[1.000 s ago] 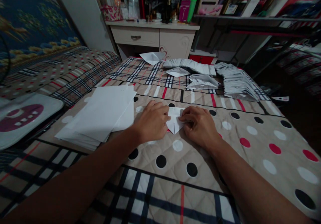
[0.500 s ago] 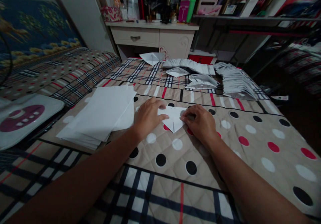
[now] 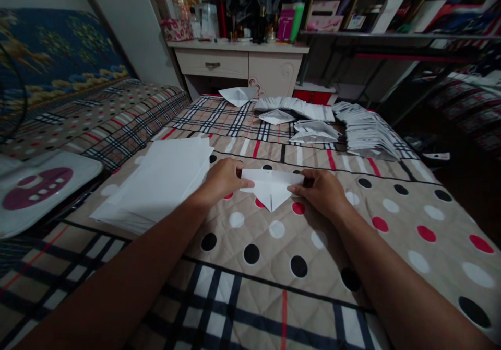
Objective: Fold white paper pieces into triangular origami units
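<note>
A folded sheet of white paper (image 3: 271, 185) is held between my two hands just over the dotted bedspread, its pointed flap facing me. My left hand (image 3: 224, 178) pinches the left end, thumb in front and fingers behind. At the opposite end my right hand (image 3: 323, 189) has the same kind of pinch, thumb on the near face. Left of my left hand lies a loose stack of flat white sheets (image 3: 164, 175). Farther off rest several folded paper pieces (image 3: 315, 131), and a long packed row of them (image 3: 370, 133) stands to the right.
A patterned bedspread (image 3: 297, 235) lies under everything. A white item with a purple print (image 3: 39, 188) is at the left edge. Beyond the bed stands a white dresser (image 3: 230, 60) with bottles and boxes on top. Shelves (image 3: 364, 31) hold more things at back right.
My hands have moved apart to the outer ends of the folded paper, so more of its upper edge shows. The view has shifted slightly.
</note>
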Available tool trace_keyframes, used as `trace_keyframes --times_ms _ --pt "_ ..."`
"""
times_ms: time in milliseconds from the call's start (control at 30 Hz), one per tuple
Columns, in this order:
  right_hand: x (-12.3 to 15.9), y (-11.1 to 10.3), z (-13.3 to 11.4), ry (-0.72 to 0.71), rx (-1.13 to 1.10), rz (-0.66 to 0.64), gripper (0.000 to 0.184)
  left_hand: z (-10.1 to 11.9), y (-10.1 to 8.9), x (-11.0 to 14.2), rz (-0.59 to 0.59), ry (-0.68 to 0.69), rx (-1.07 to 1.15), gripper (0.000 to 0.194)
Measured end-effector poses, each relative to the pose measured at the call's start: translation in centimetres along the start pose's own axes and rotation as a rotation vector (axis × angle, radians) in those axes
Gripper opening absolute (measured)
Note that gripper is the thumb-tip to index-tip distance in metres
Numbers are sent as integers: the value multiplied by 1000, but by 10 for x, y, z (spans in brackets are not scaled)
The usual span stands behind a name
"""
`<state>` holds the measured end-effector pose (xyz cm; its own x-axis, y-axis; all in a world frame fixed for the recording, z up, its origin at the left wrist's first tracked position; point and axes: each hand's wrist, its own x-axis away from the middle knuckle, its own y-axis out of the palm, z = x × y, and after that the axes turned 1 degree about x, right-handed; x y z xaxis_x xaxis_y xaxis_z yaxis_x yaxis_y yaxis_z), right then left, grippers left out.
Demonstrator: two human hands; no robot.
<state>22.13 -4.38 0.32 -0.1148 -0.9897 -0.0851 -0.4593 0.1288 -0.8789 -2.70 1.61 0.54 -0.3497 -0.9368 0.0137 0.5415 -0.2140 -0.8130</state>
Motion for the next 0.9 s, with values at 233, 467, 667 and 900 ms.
trace_keyframes --times_ms 233,467,667,900 --pt "0 3 3 -11 -119 21 11 -10 1 -3 -33 36 71 33" --pt "-1 7 4 -15 -633 -72 22 -10 10 -4 78 23 176 22" --pt "4 -11 -7 -157 -605 104 13 7 -1 0 454 458 219 9" --pt "6 -17 -8 -715 -165 580 19 13 -15 8 663 890 -163 21"
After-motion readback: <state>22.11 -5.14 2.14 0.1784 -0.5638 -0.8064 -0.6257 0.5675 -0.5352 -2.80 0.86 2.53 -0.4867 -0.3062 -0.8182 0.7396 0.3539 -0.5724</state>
